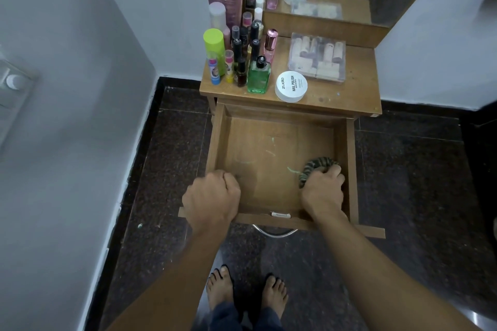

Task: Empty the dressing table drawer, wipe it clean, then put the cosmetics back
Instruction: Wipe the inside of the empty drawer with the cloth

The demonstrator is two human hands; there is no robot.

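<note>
Grips drawer [269, 142] front-left corner with curled left hand [212, 197], clutches bunched striped cloth [316, 165] on drawer floor by right wall with right hand [322, 191], cosmetics [242, 62] standing on tabletop [336, 97].

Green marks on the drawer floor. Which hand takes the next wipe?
Right. The right hand grips the cloth inside the drawer, beside the green marks; the left hand is fisted at the front-left corner, holding no cloth.
</note>
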